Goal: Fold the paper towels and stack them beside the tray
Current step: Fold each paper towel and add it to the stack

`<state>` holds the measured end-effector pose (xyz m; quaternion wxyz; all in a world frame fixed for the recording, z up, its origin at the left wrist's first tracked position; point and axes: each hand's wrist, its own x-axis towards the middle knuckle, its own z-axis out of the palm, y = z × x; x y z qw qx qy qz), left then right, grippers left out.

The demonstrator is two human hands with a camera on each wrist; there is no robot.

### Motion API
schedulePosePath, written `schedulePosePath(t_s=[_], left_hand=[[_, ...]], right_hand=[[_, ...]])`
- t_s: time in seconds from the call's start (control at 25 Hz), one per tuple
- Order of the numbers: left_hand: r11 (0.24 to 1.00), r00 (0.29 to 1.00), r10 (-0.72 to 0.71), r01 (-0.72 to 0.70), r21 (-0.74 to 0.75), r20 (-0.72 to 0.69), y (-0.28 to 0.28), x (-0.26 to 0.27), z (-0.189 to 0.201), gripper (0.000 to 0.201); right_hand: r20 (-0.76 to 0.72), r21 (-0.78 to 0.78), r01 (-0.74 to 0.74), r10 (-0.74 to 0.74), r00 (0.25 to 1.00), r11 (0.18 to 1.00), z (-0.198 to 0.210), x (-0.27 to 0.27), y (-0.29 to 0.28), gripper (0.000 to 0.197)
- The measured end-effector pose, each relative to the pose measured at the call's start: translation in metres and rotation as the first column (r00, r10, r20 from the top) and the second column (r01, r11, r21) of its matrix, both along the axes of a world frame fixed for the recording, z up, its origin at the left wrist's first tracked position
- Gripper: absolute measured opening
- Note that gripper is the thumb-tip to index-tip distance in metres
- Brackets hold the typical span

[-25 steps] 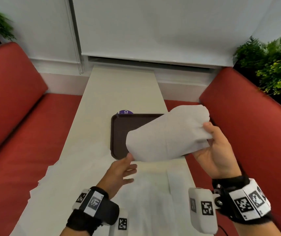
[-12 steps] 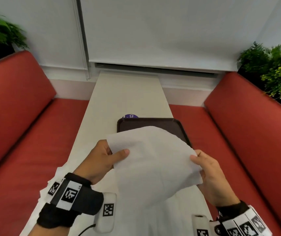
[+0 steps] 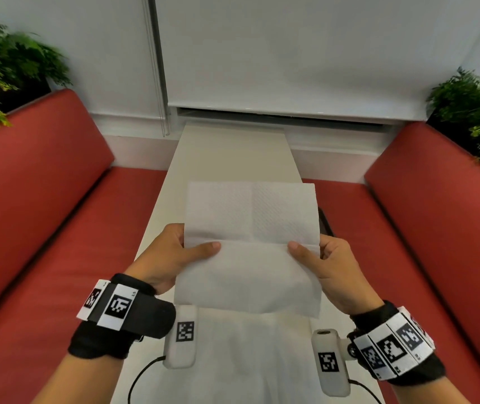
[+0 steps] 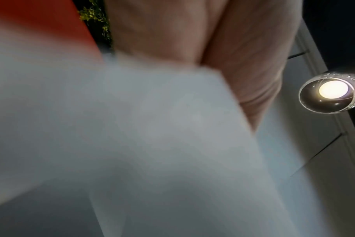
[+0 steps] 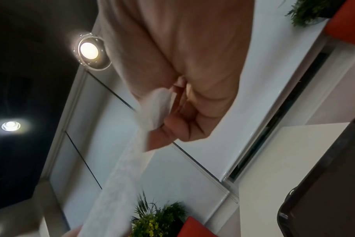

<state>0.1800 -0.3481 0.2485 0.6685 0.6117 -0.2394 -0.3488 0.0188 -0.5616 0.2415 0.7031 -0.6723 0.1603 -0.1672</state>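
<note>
More paper towels [image 3: 247,360] are seen spread on the table [image 3: 233,153] nearest the body. Above them, one paper towel [image 3: 250,246] is held taut and flat; half a second ago it was slack and bowed, so it is judged ready for its first fold. It is pinched at its left edge by the left hand [image 3: 171,255] and at its right edge by the right hand [image 3: 332,266], thumbs on top, fingers curled beneath. The tray [image 3: 324,221] is almost hidden behind the sheet in the head view; its dark rim [image 5: 290,206] is shown clearly only in the right wrist view. No folded stack is visible.
</note>
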Motion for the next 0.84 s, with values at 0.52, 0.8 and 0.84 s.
schedulePosePath(t_s=[0.52,0.8,0.84], left_hand=[[0.991,0.991,0.124,-0.125,0.037,0.043,-0.008,-0.007,0.005,0.049],[0.993,0.991,0.012,-0.027,0.115,0.13,-0.037,-0.016,-0.019,0.011],[0.983,0.978,-0.007,-0.032,0.182,0.209,-0.051,-0.021,-0.027,0.012]], right_hand=[[0.053,0.126,0.03,-0.037,0.998,0.992,-0.002,-0.009,-0.021,0.051],[-0.037,0.027,0.308,-0.307,0.951,0.951,-0.039,-0.057,-0.033,0.007],[-0.07,-0.028,0.355,-0.356,0.932,0.934,-0.052,-0.07,-0.036,0.008]])
